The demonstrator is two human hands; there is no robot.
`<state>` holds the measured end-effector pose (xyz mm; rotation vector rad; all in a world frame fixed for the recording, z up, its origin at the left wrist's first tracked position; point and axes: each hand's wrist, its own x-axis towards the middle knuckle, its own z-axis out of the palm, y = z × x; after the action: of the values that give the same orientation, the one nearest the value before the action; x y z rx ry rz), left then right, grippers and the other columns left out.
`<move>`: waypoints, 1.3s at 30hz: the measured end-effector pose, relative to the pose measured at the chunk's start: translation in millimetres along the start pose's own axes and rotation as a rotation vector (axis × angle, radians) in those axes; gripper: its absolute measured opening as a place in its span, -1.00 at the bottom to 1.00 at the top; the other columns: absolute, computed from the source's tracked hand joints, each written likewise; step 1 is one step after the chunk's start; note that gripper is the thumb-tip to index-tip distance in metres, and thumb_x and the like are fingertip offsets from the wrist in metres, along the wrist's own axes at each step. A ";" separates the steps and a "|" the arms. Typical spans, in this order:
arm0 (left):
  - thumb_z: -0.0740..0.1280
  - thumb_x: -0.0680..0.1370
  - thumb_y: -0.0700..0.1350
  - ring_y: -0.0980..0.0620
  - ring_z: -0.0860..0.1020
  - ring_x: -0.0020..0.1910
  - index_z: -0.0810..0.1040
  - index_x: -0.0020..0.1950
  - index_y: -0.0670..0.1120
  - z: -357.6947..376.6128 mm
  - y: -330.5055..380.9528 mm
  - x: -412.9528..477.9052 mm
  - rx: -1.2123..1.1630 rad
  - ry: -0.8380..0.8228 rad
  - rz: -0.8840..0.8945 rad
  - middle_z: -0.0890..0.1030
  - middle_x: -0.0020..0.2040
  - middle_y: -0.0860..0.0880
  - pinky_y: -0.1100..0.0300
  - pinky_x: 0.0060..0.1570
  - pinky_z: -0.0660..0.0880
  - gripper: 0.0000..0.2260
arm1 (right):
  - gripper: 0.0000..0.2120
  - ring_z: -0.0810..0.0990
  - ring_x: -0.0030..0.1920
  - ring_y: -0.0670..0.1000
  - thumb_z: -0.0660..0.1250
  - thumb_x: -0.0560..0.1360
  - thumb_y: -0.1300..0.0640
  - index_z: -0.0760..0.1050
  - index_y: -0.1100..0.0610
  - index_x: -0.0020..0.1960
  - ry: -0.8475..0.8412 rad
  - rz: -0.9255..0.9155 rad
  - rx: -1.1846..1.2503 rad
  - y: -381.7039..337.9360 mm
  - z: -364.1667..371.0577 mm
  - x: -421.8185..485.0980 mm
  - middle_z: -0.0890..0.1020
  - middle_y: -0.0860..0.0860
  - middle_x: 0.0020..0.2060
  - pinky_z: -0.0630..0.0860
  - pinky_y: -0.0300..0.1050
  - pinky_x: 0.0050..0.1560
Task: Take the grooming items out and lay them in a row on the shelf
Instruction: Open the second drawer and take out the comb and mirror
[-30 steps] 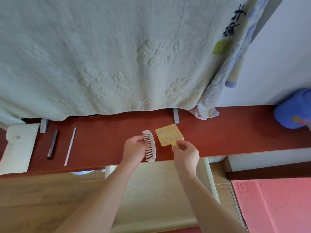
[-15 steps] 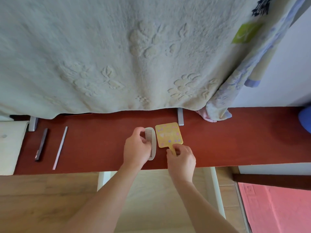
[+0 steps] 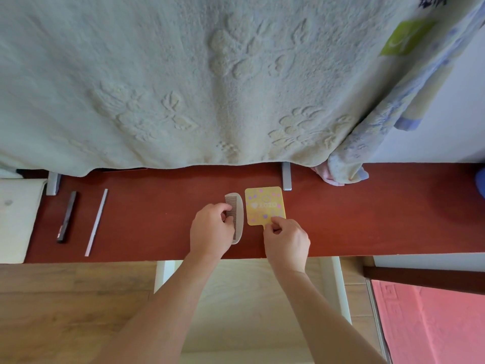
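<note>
On the red-brown shelf (image 3: 367,211) lie a pale curved comb (image 3: 237,214) and, just right of it, a yellow square hand mirror (image 3: 263,204) with purple dots. My left hand (image 3: 211,231) grips the comb's left side with curled fingers. My right hand (image 3: 286,241) pinches the mirror's short handle at its lower edge. Further left on the shelf lie a dark slim stick (image 3: 67,217) and a thin white stick (image 3: 96,222), side by side and apart.
A large pale embossed blanket (image 3: 210,74) hangs over the shelf's back edge, with a floral cloth (image 3: 349,164) bunched at its right. A cream pouch (image 3: 15,219) lies at the shelf's left end. Two grey brackets (image 3: 286,177) stand at the back. A pink mat (image 3: 433,324) lies lower right.
Both hands have carried the comb and mirror a little further onto the shelf and set them flat. The camera has moved closer.
</note>
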<state>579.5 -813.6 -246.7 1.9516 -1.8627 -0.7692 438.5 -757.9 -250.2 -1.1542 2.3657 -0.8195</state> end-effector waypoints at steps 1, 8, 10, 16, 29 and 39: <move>0.40 0.49 -0.20 0.01 0.56 -0.21 0.66 0.18 -0.01 0.4 0.0 -0.2 -0.001 0.004 0.000 0.61 -0.12 0.05 0.06 -0.22 0.57 -0.72 | -0.91 0.55 -0.35 0.15 0.36 0.42 0.26 0.64 0.19 -0.21 -0.001 -0.005 -0.007 0.6 0.2 0.2 0.58 0.07 -0.36 0.53 -0.01 -0.32; 0.39 0.53 -0.18 0.02 0.56 -0.18 0.64 0.23 -0.03 0.9 -0.1 -6.3 0.007 0.013 0.019 0.62 -0.09 0.02 0.14 -0.23 0.51 -0.72 | -0.88 0.54 -0.29 0.16 0.32 0.44 0.24 0.61 0.20 -0.22 -0.048 0.010 -0.021 1.5 -0.7 1.5 0.58 0.08 -0.34 0.48 -0.05 -0.27; 0.38 0.52 -0.19 0.05 0.56 -0.17 0.64 0.22 -0.03 -1.5 0.4 -5.5 -0.012 0.011 0.009 0.64 -0.07 0.05 0.17 -0.23 0.50 -0.72 | -0.88 0.53 -0.28 0.14 0.31 0.44 0.23 0.62 0.17 -0.20 -0.066 0.028 -0.005 1.7 -2.5 2.1 0.59 0.04 -0.33 0.44 -0.07 -0.27; 0.43 0.51 -0.09 0.07 0.58 -0.13 0.61 0.22 0.01 -22.3 -0.3 -22.0 -0.145 0.037 0.037 0.59 -0.08 0.11 0.07 -0.10 0.58 -0.72 | -0.75 0.58 -0.13 -0.15 0.44 0.45 0.14 0.63 0.08 0.13 -0.084 -0.017 0.133 4.6 -25.7 -16.0 0.62 -0.10 -0.13 0.44 -0.31 -0.10; 0.47 0.49 0.02 0.16 0.54 -0.04 0.57 0.26 0.06 -27.1 -37.9 -146.4 -0.271 -0.180 0.050 0.58 -0.02 0.16 0.15 0.02 0.53 -0.65 | -0.72 0.55 -0.08 -0.11 0.45 0.44 0.11 0.59 0.08 0.15 -0.230 -0.167 0.014 44.1 -61.8 -102.2 0.60 -0.10 -0.03 0.53 -0.15 -0.01; 0.48 0.47 0.08 0.15 0.53 -0.02 0.60 0.22 0.05 -2.2 -67.6 -250.5 -0.129 -0.220 0.087 0.59 0.00 0.16 0.18 0.05 0.51 -0.65 | -0.76 0.57 -0.10 -0.09 0.48 0.41 0.07 0.63 0.07 0.06 -0.383 -0.254 -0.087 133.9 -91.2 -174.0 0.60 -0.12 -0.07 0.52 -0.13 -0.05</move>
<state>636.1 -560.3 -246.4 1.7551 -1.9526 -1.0862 412.0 -521.7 -253.7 -1.5180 1.9839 -0.5159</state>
